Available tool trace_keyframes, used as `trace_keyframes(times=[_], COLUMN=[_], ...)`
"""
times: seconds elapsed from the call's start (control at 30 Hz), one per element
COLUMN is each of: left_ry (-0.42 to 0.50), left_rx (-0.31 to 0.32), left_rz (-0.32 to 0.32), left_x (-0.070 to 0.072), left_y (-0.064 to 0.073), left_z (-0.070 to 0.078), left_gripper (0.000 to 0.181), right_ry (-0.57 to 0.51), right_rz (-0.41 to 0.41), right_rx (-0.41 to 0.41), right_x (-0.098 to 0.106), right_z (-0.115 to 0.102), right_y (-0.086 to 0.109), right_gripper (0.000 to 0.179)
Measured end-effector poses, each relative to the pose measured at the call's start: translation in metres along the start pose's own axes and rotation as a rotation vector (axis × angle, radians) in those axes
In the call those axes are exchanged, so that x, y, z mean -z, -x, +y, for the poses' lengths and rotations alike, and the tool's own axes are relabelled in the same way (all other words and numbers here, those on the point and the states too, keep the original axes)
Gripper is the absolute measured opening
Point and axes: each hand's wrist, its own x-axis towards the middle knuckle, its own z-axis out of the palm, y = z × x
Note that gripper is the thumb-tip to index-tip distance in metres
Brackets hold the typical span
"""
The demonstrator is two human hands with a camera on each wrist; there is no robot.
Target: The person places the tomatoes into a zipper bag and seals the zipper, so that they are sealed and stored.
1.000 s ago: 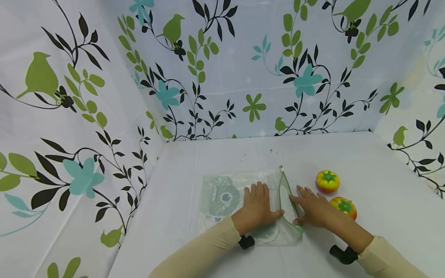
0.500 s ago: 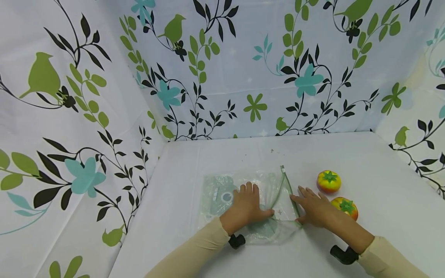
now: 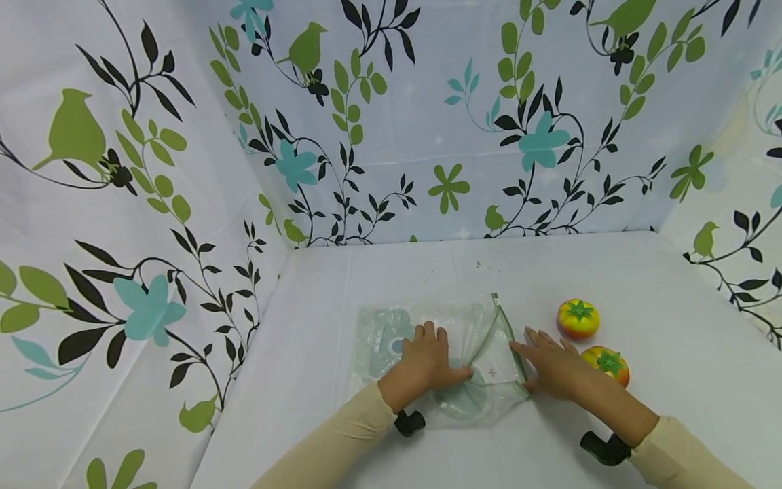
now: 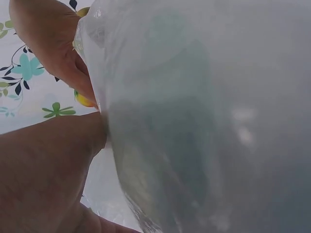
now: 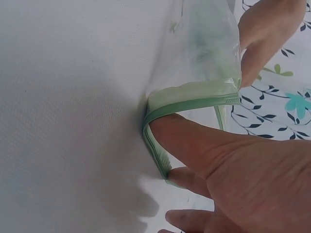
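Likely light, limp and slippery, the plastic bag (image 3: 467, 407) lies on the table (image 3: 647, 285) under the spread left hand (image 3: 424, 361); the right hand (image 3: 552, 365), fingers apart, touches its green rim (image 5: 189, 105) (probably the surest hold).

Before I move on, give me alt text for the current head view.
A person's left hand and right hand touch a clear, green-edged plastic bag, its mouth open, on a white table. A farther fruit and nearer fruit, both red-and-yellow, lie near the right hand.
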Motion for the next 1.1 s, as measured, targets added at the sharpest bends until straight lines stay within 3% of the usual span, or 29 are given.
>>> trace_keyframes(times=[0.47, 0.63, 0.87, 1.1], left_ry=[-0.008, 0.003, 0.005, 0.023], left_rx=[-0.001, 0.004, 0.0, -0.01], left_rz=[-0.006, -0.004, -0.01, -0.016], left_x=[0.004, 0.001, -0.002, -0.003], left_y=[-0.001, -0.004, -0.004, -0.003], left_z=[0.0, -0.002, -0.004, -0.005], left_gripper=[0.085, 0.084, 0.083, 0.082], right_ry=[0.028, -0.01, -0.191, -0.233], right_rz=[0.126, 0.131, 0.138, 0.187], right_rx=[0.063, 0.098, 0.034, -0.037], right_x=[-0.004, -0.003, 0.018, 0.045], right_z=[0.002, 0.006, 0.02, 0.06], right_y=[0.0, -0.002, 0.002, 0.001], right_gripper=[0.072, 0.071, 0.077, 0.082])
